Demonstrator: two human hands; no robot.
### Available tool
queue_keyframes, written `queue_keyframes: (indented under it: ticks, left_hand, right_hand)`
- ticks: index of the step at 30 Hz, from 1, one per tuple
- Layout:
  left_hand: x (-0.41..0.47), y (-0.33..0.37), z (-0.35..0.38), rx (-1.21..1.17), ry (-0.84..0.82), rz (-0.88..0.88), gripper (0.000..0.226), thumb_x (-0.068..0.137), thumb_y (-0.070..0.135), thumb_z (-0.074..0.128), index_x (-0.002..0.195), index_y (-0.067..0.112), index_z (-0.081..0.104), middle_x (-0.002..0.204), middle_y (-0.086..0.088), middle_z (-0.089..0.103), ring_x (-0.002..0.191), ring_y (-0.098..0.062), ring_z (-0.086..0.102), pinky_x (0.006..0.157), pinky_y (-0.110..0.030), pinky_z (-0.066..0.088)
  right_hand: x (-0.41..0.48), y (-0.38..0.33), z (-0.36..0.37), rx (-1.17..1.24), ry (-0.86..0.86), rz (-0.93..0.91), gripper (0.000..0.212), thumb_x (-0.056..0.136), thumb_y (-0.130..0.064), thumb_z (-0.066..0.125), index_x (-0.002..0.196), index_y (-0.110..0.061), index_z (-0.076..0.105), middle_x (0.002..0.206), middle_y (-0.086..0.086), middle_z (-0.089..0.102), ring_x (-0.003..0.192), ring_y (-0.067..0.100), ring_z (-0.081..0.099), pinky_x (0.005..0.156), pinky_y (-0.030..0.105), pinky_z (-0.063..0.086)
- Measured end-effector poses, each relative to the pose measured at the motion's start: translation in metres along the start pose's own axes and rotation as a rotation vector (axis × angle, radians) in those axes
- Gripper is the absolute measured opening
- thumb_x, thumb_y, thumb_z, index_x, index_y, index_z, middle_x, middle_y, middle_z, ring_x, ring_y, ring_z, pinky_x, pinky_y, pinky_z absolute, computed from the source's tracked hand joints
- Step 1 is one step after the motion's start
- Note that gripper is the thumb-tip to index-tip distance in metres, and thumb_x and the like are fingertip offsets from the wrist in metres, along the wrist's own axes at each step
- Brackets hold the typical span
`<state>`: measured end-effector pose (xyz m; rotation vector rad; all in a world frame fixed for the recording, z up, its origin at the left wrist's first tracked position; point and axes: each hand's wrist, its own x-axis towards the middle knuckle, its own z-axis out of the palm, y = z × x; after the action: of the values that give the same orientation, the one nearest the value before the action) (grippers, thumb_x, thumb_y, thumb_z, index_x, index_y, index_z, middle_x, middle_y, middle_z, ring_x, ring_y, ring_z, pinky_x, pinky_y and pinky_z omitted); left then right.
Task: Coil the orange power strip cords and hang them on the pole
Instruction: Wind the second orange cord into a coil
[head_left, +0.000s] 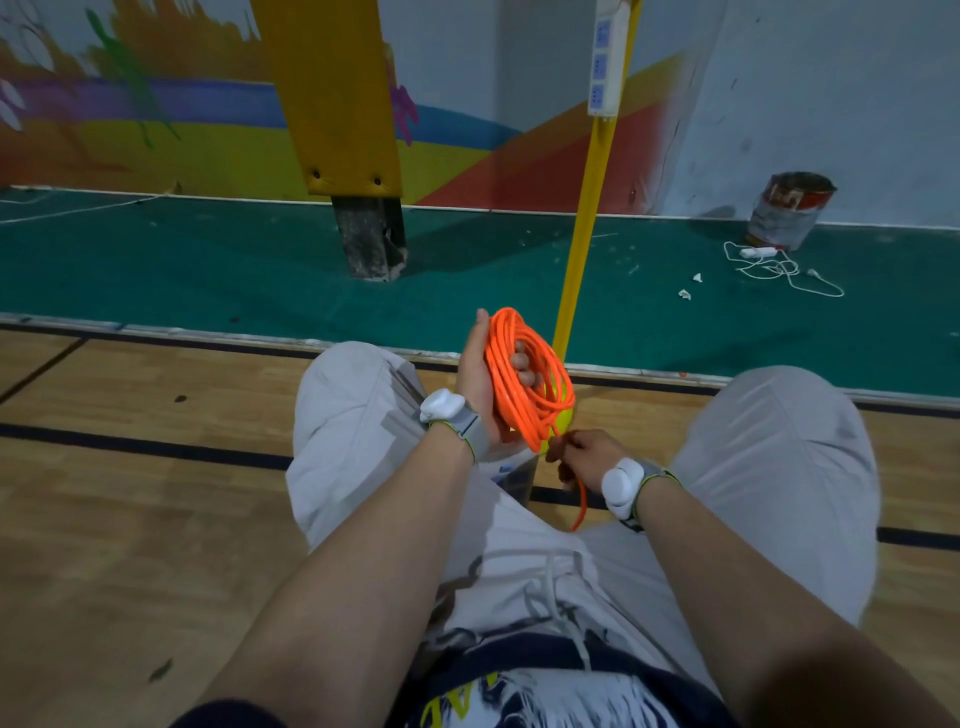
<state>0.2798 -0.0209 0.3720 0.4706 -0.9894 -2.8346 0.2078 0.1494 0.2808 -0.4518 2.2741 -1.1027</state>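
Orange cord (527, 376): coiled, gripped in left hand (480, 382); right hand (584, 460) fingers pinch its loose tail; yellow pole (587, 208) behind.

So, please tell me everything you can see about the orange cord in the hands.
The orange cord is thin, glossy and plastic-looking, wound into several loose oval loops. The left hand grips the coil, fingers through its middle, holding it upright. The right hand pinches the free length just under the coil, which hangs down.
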Motion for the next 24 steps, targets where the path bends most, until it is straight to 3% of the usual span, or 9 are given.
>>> queue_keyframes:
  ticks: [3,6,8,11,14,17,19,21,24]
  left_hand:
    - [0.005,0.007,-0.001,-0.046,0.019,0.044,0.057,0.091,0.074,0.068,0.077,0.019,0.061,0.065,0.002,0.056,0.053,-0.015,0.052,0.058,-0.028,0.045]
    - [0.012,0.010,-0.007,-0.024,0.075,0.101,0.054,0.085,0.071,0.077,0.076,0.020,0.062,0.071,0.000,0.058,0.061,-0.018,0.055,0.062,-0.030,0.048]
    - [0.018,0.008,-0.009,-0.003,0.129,0.117,0.054,0.075,0.068,0.085,0.079,0.018,0.066,0.076,-0.002,0.062,0.065,-0.021,0.058,0.068,-0.034,0.051]
    - [0.025,0.004,-0.007,0.036,0.201,0.151,0.055,0.068,0.054,0.093,0.100,0.014,0.073,0.085,-0.007,0.070,0.070,-0.025,0.067,0.077,-0.039,0.055]
    - [0.026,0.001,-0.009,0.117,0.236,0.211,0.042,0.086,0.039,0.087,0.113,0.011,0.072,0.091,-0.010,0.073,0.073,-0.027,0.072,0.076,-0.041,0.059]
    - [0.024,-0.003,-0.009,0.237,0.261,0.231,0.042,0.094,0.039,0.083,0.120,0.008,0.073,0.100,-0.012,0.077,0.083,-0.030,0.076,0.076,-0.043,0.060]
    - [0.024,-0.005,-0.011,0.298,0.260,0.280,0.044,0.092,0.041,0.084,0.117,0.006,0.076,0.104,-0.014,0.078,0.090,-0.033,0.077,0.080,-0.048,0.062]
    - [0.027,-0.007,-0.016,0.354,0.260,0.330,0.036,0.086,0.043,0.088,0.102,0.011,0.081,0.101,-0.013,0.081,0.093,-0.036,0.078,0.093,-0.054,0.062]
    - [0.028,-0.009,-0.018,0.414,0.293,0.382,0.045,0.082,0.049,0.089,0.102,0.009,0.081,0.101,-0.013,0.082,0.098,-0.037,0.079,0.100,-0.057,0.060]
  right_hand:
    - [-0.001,0.007,0.003,-0.092,-0.058,0.001,0.031,0.095,-0.043,0.072,0.089,-0.012,0.077,0.075,0.003,0.078,0.076,0.031,0.074,0.083,0.048,0.061]
    - [0.004,0.008,0.002,-0.094,-0.087,0.002,0.028,0.091,-0.043,0.076,0.092,-0.014,0.076,0.082,0.001,0.081,0.087,0.030,0.076,0.087,0.047,0.062]
    - [0.001,0.002,0.002,-0.039,-0.060,0.009,0.031,0.090,-0.038,0.078,0.096,-0.009,0.071,0.078,0.008,0.078,0.078,0.035,0.075,0.085,0.054,0.063]
    - [-0.005,-0.005,0.001,-0.099,-0.007,-0.009,0.030,0.098,-0.035,0.073,0.104,-0.006,0.068,0.082,0.014,0.072,0.069,0.029,0.068,0.071,0.040,0.059]
    - [-0.004,-0.005,-0.002,-0.174,0.020,-0.017,0.036,0.102,-0.045,0.064,0.103,-0.010,0.073,0.092,0.017,0.074,0.084,0.035,0.069,0.072,0.036,0.052]
    - [-0.005,-0.005,-0.003,-0.127,0.015,0.000,0.036,0.104,-0.045,0.060,0.092,-0.015,0.075,0.081,0.013,0.071,0.075,0.031,0.064,0.066,0.034,0.046]
    - [-0.007,-0.005,-0.002,-0.116,-0.001,0.018,0.036,0.103,-0.043,0.062,0.087,-0.013,0.074,0.074,0.010,0.068,0.066,0.027,0.060,0.064,0.033,0.047]
    - [-0.008,-0.005,0.000,-0.079,-0.051,0.057,0.036,0.102,-0.040,0.065,0.087,-0.008,0.072,0.071,0.008,0.071,0.062,0.027,0.062,0.066,0.035,0.052]
    - [-0.005,-0.005,0.001,-0.163,-0.095,0.076,0.037,0.098,-0.044,0.069,0.097,-0.008,0.075,0.086,0.008,0.080,0.082,0.031,0.074,0.080,0.039,0.059]
